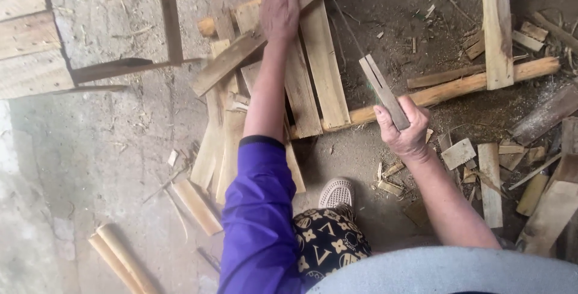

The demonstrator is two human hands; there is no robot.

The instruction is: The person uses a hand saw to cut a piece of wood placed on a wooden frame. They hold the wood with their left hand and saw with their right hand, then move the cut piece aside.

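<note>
Weathered wooden slat (pixel 253 50) lies diagonal under left hand (pixel 279 12), pale, rough-edged.

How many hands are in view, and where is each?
2. The left hand presses on a slanted wooden plank at top centre; the right hand grips a saw handle at centre right. None looks hidden.

The left arm stretches straight forward, away from the body, its upper part in a purple sleeve pushed up to the elbow and the forearm bare. The left hand (pixel 279 12) lies palm down, fingers spread flat and pressing. Nearer the body than the left hand and off to its right, the right arm is bare and bent, its wrist cocked upward. The right hand (pixel 404 126) is curled into a closed grip, knuckles facing up.
</note>
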